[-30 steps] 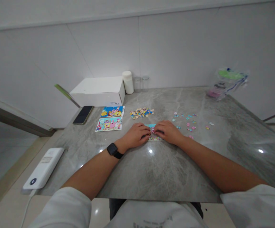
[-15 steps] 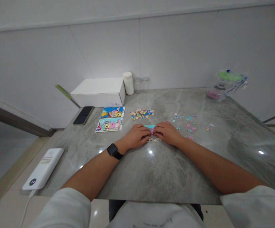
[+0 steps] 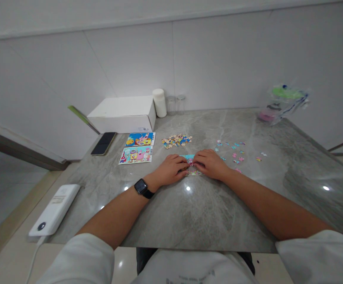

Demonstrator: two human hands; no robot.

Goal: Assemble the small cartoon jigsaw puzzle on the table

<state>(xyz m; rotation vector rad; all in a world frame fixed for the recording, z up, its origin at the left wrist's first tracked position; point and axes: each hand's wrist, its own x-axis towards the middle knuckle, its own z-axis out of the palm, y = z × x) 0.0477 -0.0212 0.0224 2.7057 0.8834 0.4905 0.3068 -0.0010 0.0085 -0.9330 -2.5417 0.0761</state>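
Observation:
Between my hands lies a small assembled section of a jigsaw puzzle (image 3: 195,172), with a light blue strip at its top and many colours below. My left hand (image 3: 172,169), a black watch on its wrist, has its fingers curled over the left side of the puzzle. From the right, my right hand (image 3: 209,163) presses bent fingertips onto the middle, by a pink part. The fingers of both hands nearly meet and hide much of the picture. Loose jigsaw pieces (image 3: 234,155) lie scattered right of my right hand. A denser pile of pieces (image 3: 177,141) sits beyond the puzzle.
Two cartoon picture cards (image 3: 135,154) lie left of the pile, beside a phone (image 3: 104,143). Behind stand a white box (image 3: 122,112), a white bottle (image 3: 160,103) and two clear glasses (image 3: 175,105). A plastic bag (image 3: 282,104) is far right; a white power bank (image 3: 54,211) near left.
My right hand has shifted very slightly, showing a bit more of the pink part of the puzzle. The left hand stays nearly still, and the view has tilted a little.

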